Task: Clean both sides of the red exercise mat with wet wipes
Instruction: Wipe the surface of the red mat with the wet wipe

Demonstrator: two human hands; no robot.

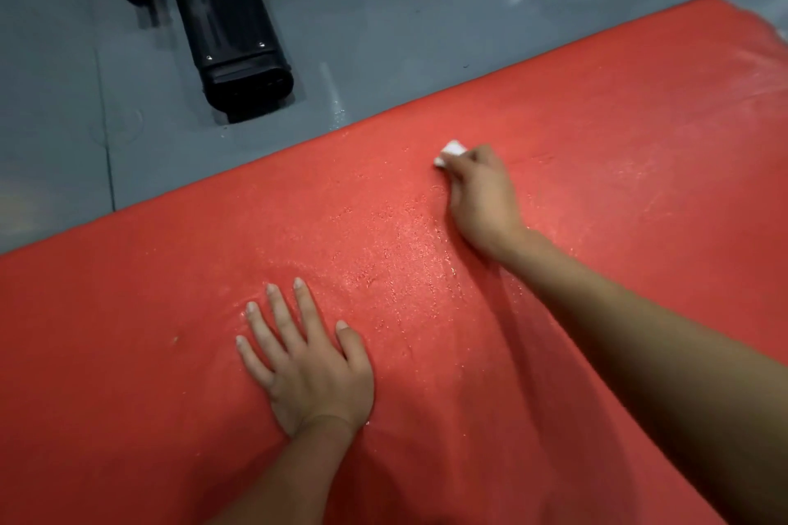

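Now the right hand (479, 194) pinches a white wet wipe (450, 151) against the red exercise mat (618, 132); nearer, the left hand (307, 358) lies flat, fingers spread.

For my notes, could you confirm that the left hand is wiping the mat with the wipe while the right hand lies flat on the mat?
Not quite: the hands are swapped. In the head view the right hand holds the wipe against the mat, while the left hand lies flat on the mat with fingers spread.
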